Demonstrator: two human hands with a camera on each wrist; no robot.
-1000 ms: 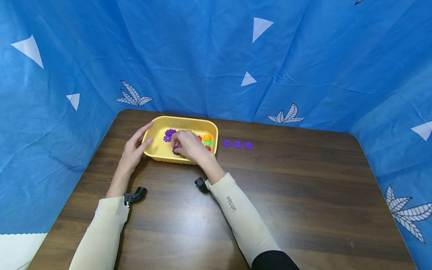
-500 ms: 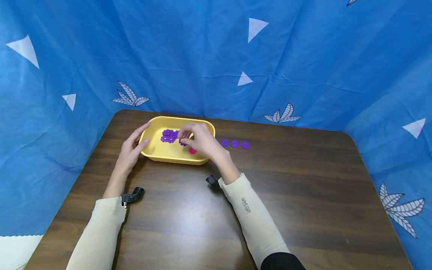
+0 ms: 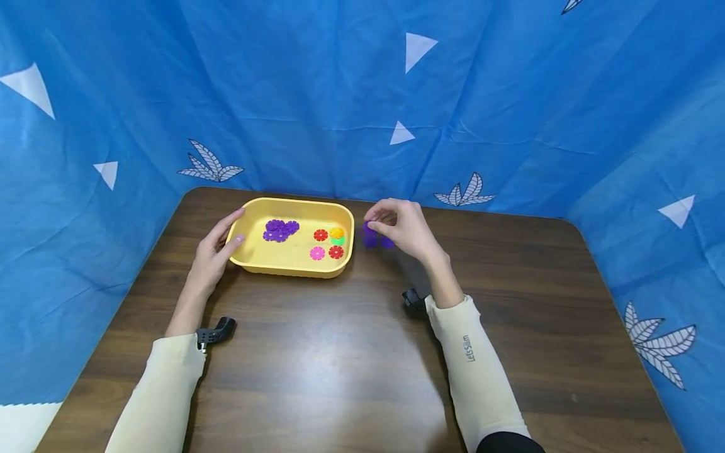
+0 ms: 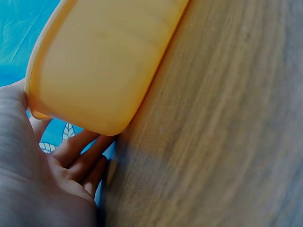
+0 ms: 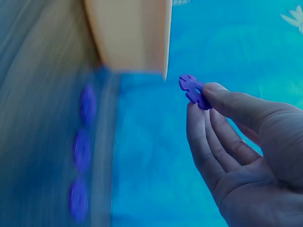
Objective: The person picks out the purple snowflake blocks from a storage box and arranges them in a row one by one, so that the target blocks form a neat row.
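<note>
My left hand [image 3: 209, 259] holds the left end of a yellow plastic basin [image 3: 290, 265], with the thumb over the rim. In the left wrist view its other fingers [image 4: 75, 151] lie against the outside of the end wall. My right hand [image 3: 409, 231] pinches a purple notched, flower-shaped plastic disc [image 5: 193, 91] between thumb and fingertips, just right of the basin. Beneath it on the table, three purple discs [image 5: 82, 150] lie in a row, partly hidden by the hand in the head view. Several more purple discs [image 3: 279, 230] are heaped in the basin's left half.
In the basin's right half lie two red discs [image 3: 320, 234], a pink disc [image 3: 317, 253], an orange disc [image 3: 337, 233] and a green disc [image 3: 338, 241]. The brown wooden table [image 3: 317, 352] backs onto a blue curtain [image 3: 317, 94].
My right hand has lifted a purple disc out of the basin and carried it right, over the row on the table. The left hand has stayed at the basin's end.
</note>
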